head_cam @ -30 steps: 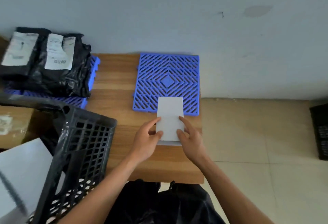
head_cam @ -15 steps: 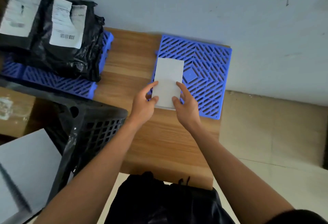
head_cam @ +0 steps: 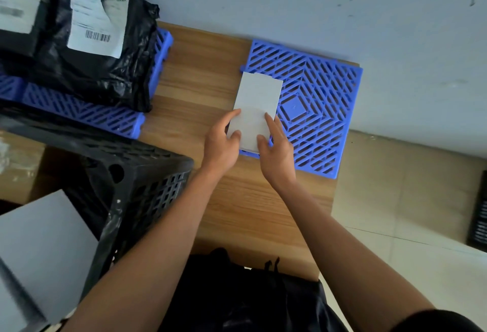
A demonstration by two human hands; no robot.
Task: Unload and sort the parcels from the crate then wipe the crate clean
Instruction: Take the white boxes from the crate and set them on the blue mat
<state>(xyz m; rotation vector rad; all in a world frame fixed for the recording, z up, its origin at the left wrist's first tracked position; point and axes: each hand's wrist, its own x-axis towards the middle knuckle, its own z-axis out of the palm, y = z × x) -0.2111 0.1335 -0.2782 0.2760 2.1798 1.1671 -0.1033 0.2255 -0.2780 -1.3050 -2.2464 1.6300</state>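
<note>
Both hands, left hand [head_cam: 220,144] and right hand [head_cam: 276,152], pinch a flat white parcel [head_cam: 257,109], lowering it onto the blue grid mat [head_cam: 321,100] at the tabletop's [head_cam: 210,68] far right corner, apparently its sorting spot.

Wooden table [head_cam: 232,215] bears two blue grids [head_cam: 324,110], perhaps crate [head_cam: 147,173].

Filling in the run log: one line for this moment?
step: sorting | hands: left and right hold white parcel | place: on right blue mat | crate: not emptied
</note>
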